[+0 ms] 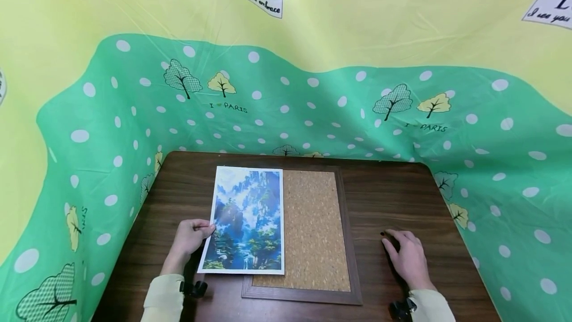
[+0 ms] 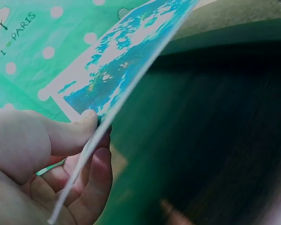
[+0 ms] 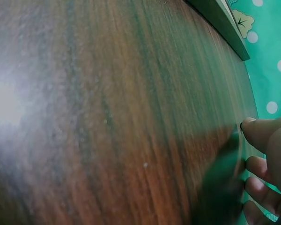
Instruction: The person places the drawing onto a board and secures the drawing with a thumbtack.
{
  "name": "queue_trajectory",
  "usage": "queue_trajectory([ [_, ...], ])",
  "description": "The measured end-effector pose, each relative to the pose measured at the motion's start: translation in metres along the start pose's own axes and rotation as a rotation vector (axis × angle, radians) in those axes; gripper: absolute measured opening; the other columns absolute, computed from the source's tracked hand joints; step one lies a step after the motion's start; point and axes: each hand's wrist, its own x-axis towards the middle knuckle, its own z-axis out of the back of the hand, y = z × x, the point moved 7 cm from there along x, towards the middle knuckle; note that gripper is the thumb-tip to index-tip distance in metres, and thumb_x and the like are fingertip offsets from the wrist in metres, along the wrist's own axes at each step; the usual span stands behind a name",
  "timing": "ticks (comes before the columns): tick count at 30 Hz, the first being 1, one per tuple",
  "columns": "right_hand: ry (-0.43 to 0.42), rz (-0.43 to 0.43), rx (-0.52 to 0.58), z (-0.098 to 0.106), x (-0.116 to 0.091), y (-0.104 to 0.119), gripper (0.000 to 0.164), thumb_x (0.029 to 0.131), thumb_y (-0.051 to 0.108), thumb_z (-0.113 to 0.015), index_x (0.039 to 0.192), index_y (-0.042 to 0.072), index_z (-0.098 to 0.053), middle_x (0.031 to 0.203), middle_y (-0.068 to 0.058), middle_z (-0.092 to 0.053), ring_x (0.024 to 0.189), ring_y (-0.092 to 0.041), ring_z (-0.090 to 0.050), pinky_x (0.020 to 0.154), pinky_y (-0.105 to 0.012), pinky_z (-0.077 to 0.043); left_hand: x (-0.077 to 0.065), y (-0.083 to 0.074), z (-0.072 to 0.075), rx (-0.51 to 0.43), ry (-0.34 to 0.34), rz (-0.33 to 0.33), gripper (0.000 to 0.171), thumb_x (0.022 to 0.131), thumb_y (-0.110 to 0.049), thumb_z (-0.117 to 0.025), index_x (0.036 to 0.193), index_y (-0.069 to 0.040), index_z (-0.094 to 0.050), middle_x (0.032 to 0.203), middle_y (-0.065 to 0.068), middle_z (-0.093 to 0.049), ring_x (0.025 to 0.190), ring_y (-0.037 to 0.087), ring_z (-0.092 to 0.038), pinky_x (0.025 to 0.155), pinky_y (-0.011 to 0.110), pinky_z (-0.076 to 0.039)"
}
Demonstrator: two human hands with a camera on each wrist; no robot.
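Observation:
My left hand [image 1: 189, 239] pinches the left edge of a printed landscape picture [image 1: 250, 220], blue mountains with a white border. In the left wrist view the thumb lies on the picture's [image 2: 114, 77] printed face and the fingers are behind the sheet, which is tilted up. Under and to the right of it lies a cork board [image 1: 315, 227] with a dark brown frame, its left part covered. To the board's right, my right hand [image 1: 408, 257] holds a tiny dark object [image 1: 382, 233] at the tips of thumb and forefinger, low over the table; its kind is too small to tell.
The dark wooden table [image 1: 384, 188] carries the board. A green and yellow printed cloth [image 1: 286, 98] hangs behind it and along both sides. Each wrist wears a black camera strap, and the sleeves are light-coloured.

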Motion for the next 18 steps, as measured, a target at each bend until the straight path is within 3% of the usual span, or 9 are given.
queue_trajectory([
  [18, -0.044, -0.057, 0.004, -0.005, 0.007, -0.001, 0.016, 0.087, 0.016, -0.079, 0.099, 0.005, -0.077, 0.097, -0.017, -0.067, 0.092, -0.039, -0.060, 0.081, -0.057, -0.045, -0.008, 0.002, -0.037, -0.109, 0.020, -0.035, 0.013, 0.090, -0.011, -0.075, 0.096, 0.001, -0.074, 0.082, 0.007, -0.072, 0.071, 0.017, -0.065, 0.064, 0.035, -0.056],
])
